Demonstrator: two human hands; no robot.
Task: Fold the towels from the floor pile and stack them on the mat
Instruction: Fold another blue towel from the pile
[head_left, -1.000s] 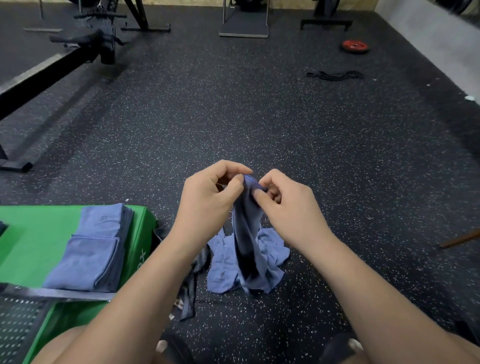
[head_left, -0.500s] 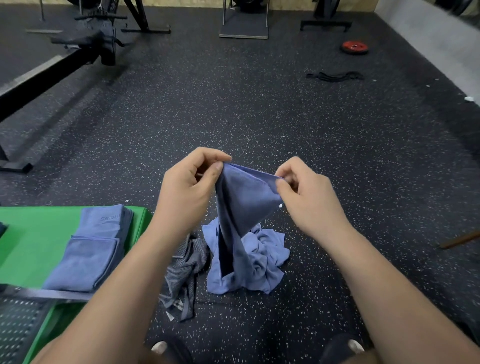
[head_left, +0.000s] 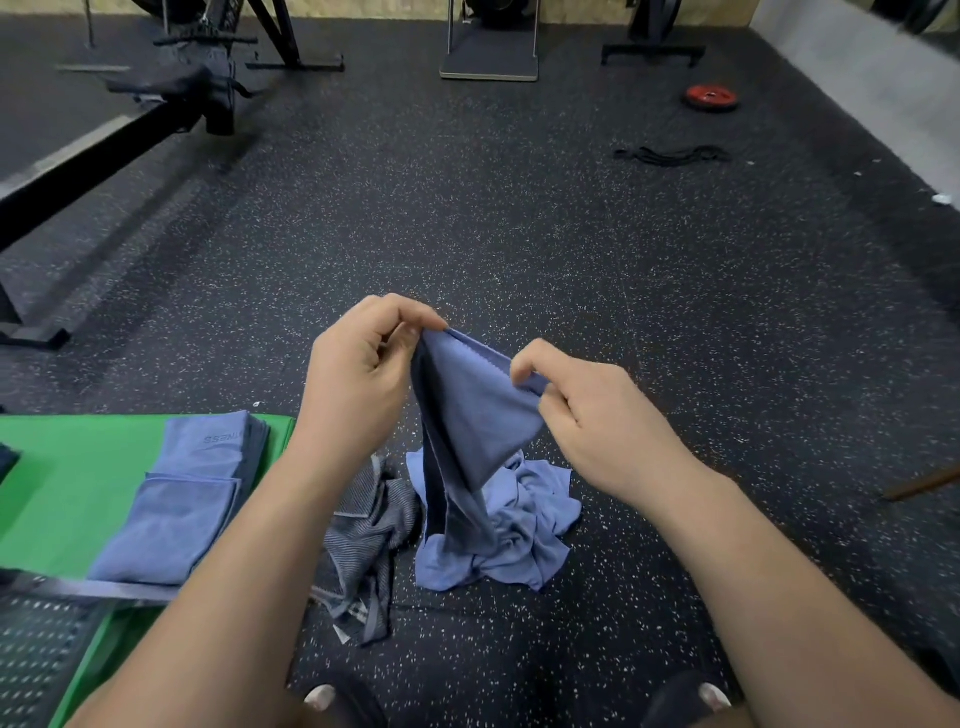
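A blue microfibre towel (head_left: 472, 415) hangs above the speckled black rubber floor (head_left: 519, 234), its top edge pinched by the left hand (head_left: 358, 374) and right hand (head_left: 587, 415). Its lower end seems to reach the crumpled pile (head_left: 519, 535). Folded blue towels (head_left: 187, 493) lie on the green mat (head_left: 67, 467).

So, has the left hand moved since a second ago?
Yes: the left hand, still pinching the towel, has shifted left, toward the green mat, and slightly up, away from the floor pile.
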